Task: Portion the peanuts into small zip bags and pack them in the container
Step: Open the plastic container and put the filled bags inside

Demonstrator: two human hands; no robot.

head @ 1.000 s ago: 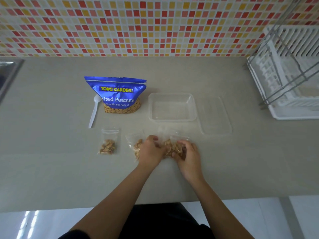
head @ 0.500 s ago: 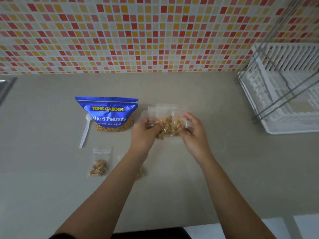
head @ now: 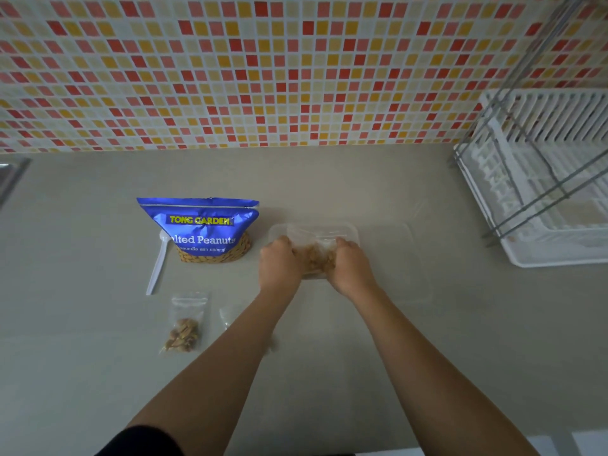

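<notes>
Both our hands, left hand (head: 279, 263) and right hand (head: 350, 263), clamp filled zip bag (head: 315, 258), lowering it into container (head: 345, 230). Nearer, left of hands: one filled bag (head: 184, 327), another half hidden, both unpacked. Farther left: peanut pouch (head: 200, 228), spoon (head: 158, 264).

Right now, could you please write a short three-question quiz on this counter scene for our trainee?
1. True or false: the white plastic spoon lies inside the clear container.
2. What do the left hand and right hand hold together?
3. The filled zip bag on the counter lies: A) left of the left forearm, B) beside the dish rack.

Key: 1 false; 2 a small zip bag of peanuts; 3 A.
</notes>
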